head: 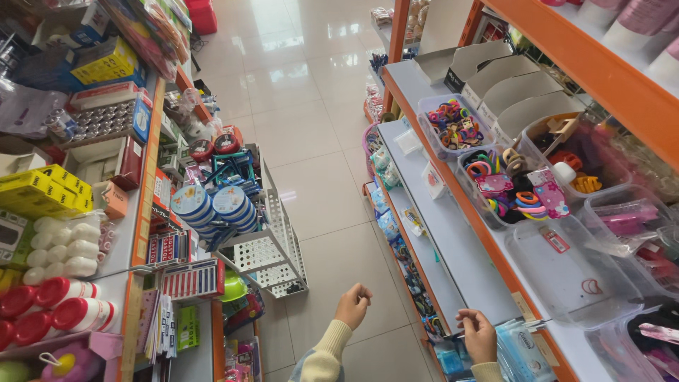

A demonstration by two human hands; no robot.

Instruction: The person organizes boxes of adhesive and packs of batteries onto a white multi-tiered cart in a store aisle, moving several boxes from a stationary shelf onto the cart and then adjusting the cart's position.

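Left hand (353, 305): bare, with no glove, ring or watch showing.
Left sleeve (322, 355): cream ribbed knit cuff ending at the wrist; below it a patch of pale blue-grey patterned fabric.
Right hand (479, 335): bare, nothing worn.
Right sleeve (486, 372): the same cream knit, only the cuff edge in view.

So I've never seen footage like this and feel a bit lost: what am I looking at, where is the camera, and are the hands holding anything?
The one picture comes from a camera on a person's head, looking down a shop aisle. The left hand hangs loosely curled over the tiled floor, holding nothing visible. The right hand rests at the edge of the orange shelf, touching small packets; whether it grips one is unclear. Clear bins hold hair ties further along.
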